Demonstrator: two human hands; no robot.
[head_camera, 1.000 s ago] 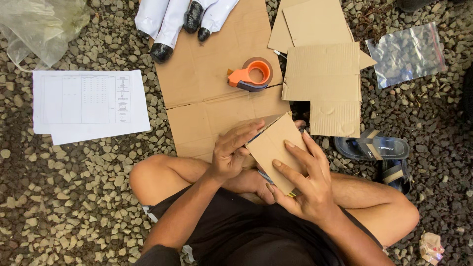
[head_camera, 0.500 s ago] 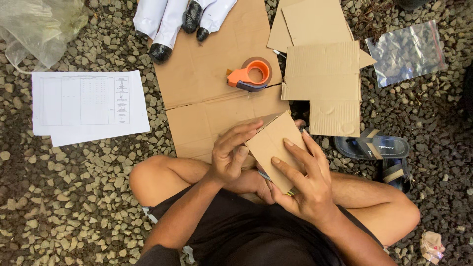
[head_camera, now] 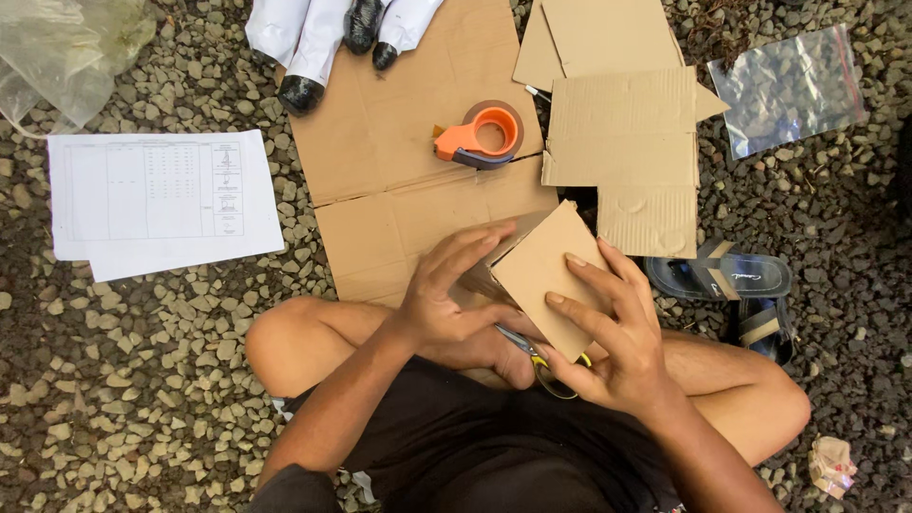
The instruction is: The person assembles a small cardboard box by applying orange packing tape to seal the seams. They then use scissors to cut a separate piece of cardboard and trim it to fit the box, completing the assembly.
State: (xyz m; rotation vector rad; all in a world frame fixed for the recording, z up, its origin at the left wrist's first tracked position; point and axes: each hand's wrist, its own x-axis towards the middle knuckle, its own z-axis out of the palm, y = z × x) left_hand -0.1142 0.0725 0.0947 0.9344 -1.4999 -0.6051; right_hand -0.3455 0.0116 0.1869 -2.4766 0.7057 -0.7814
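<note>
I sit cross-legged on gravel, holding a small folded cardboard piece (head_camera: pixel 543 266) above my lap. My left hand (head_camera: pixel 448 302) presses its fingers along the piece's left side and fold. My right hand (head_camera: pixel 613 332) supports the piece from the right, fingers spread over its flat face. Scissors with yellow handles (head_camera: pixel 541 359) lie under my hands on my leg, mostly hidden. An orange tape dispenser (head_camera: pixel 482 136) rests on a large flat cardboard sheet (head_camera: pixel 380 161) just beyond my hands.
Cut cardboard pieces (head_camera: pixel 622 133) lie at upper right, a clear plastic bag (head_camera: pixel 788 90) beyond them. White printed paper sheets (head_camera: pixel 161 201) lie at left, another plastic bag (head_camera: pixel 66 47) at top left. Dark sandals (head_camera: pixel 731 280) sit by my right knee. Black-tipped white objects (head_camera: pixel 318 38) lie at top.
My hands shifted only slightly on the cardboard piece; my left fingers slid a little along its edge. Nothing else moved.
</note>
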